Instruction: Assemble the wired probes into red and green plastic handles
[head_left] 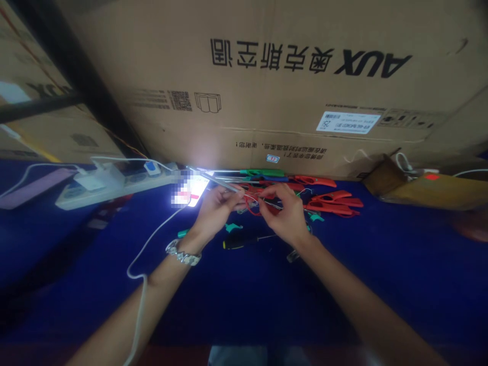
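My left hand [218, 207] is closed on the slim metal tube [224, 184] of a long-reach lighter, which slants up to the left. Close beside it, my right hand [285, 209] pinches a thin pale wire [251, 196] between thumb and forefinger. Red lighter parts [249, 206] show in the gap between the hands, partly hidden by fingers. Under the right palm a dark metal rod [272, 204] pokes out; I cannot tell whether it is held. Below the hands lie a screwdriver [238, 241] with a black and yellow handle and a small green piece [233, 227].
Red lighters [335, 202] and a green one [267, 173] lie behind the hands. A lit phone [196, 190] trails a white cable [147, 249] over my left forearm. At left is a power strip [72, 197]; a large carton [267, 117] stands behind, an open box [430, 190] at right.
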The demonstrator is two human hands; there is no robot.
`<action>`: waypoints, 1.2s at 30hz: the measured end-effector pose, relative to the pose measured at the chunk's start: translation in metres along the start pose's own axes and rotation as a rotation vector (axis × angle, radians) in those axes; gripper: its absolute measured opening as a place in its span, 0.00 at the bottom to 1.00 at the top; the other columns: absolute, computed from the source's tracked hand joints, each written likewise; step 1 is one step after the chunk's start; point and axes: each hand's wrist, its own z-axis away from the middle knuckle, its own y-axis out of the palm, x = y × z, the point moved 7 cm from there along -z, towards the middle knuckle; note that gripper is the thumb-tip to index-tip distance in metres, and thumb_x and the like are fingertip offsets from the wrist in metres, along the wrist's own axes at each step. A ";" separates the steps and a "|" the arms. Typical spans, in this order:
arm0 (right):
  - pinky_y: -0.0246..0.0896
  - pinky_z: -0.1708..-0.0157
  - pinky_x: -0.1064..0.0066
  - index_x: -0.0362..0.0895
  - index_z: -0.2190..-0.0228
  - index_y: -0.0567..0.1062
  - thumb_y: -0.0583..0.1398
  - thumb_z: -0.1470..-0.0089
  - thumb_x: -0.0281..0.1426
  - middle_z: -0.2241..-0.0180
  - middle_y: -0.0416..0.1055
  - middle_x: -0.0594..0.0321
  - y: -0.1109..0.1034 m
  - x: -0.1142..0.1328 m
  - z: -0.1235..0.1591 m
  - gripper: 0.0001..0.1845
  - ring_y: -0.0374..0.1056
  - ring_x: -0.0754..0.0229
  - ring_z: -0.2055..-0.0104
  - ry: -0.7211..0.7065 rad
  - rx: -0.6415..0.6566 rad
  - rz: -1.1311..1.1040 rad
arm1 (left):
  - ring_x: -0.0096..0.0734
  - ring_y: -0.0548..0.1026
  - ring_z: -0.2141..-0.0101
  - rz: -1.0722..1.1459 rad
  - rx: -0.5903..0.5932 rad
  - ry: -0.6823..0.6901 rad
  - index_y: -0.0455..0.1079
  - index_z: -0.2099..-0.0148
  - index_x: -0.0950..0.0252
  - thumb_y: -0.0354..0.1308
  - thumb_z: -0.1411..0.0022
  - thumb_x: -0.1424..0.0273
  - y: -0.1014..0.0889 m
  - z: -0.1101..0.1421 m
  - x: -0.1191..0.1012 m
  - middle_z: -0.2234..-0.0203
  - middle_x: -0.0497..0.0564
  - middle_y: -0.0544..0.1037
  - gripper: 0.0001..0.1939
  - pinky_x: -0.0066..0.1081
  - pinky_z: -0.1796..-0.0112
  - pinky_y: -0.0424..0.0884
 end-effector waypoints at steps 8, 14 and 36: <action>0.69 0.56 0.59 0.49 0.55 0.77 0.62 0.41 0.28 0.64 0.78 0.61 0.000 -0.004 -0.005 0.12 0.74 0.55 0.59 0.070 0.117 -0.127 | 0.35 0.83 0.67 0.006 -0.002 0.000 0.75 0.63 0.65 0.69 0.47 0.66 -0.001 -0.001 0.001 0.71 0.51 0.83 0.11 0.36 0.59 0.82; 0.67 0.56 0.60 0.48 0.61 0.78 0.59 0.38 0.27 0.63 0.75 0.61 0.000 0.002 -0.006 0.08 0.71 0.56 0.59 -0.041 0.245 -0.156 | 0.36 0.83 0.66 0.046 0.020 -0.022 0.76 0.63 0.64 0.70 0.47 0.66 -0.001 -0.002 0.004 0.69 0.51 0.83 0.11 0.37 0.59 0.82; 0.59 0.58 0.62 0.46 0.67 0.76 0.60 0.39 0.26 0.66 0.74 0.62 -0.002 0.009 -0.005 0.05 0.69 0.56 0.60 -0.104 0.293 0.076 | 0.37 0.83 0.66 0.079 0.048 0.006 0.76 0.63 0.65 0.73 0.50 0.61 0.000 -0.003 0.007 0.69 0.51 0.83 0.17 0.36 0.58 0.82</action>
